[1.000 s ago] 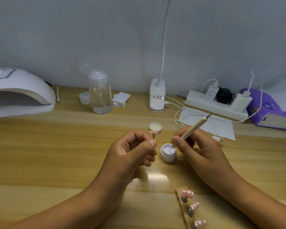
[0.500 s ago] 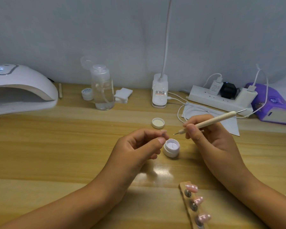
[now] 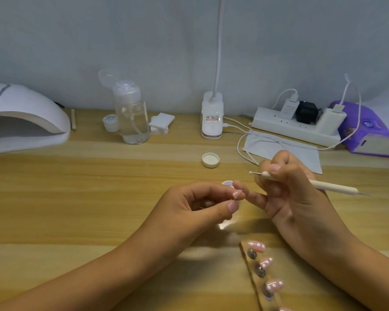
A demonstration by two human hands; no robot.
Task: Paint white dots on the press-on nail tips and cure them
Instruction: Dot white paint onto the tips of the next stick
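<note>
My left hand [image 3: 202,205] pinches a small pink nail tip [image 3: 238,195] on a thin stick between thumb and fingers. My right hand [image 3: 288,189] grips a cream dotting pen [image 3: 323,186], its metal tip carrying a white blob and pointing left, just above the nail tip. A right finger touches my left fingers. The open white paint pot [image 3: 227,183] sits behind my left fingertips, mostly hidden. A wooden holder strip [image 3: 248,263] at the bottom holds several pink nail tips [image 3: 257,246] with white dots. The white curing lamp [image 3: 20,117] stands far left.
The pot's lid [image 3: 210,160] lies upturned behind the hands. At the back stand a clear pump bottle [image 3: 131,113], a small jar [image 3: 110,122], cotton pads [image 3: 161,122], a desk lamp base [image 3: 212,117], a power strip [image 3: 296,125] with cables, white paper [image 3: 283,151] and a purple pack [image 3: 368,131].
My right hand lifted the pen out of the paint pot and swung it level, tip toward the nail tip. My left hand moved slightly right, in front of the pot.
</note>
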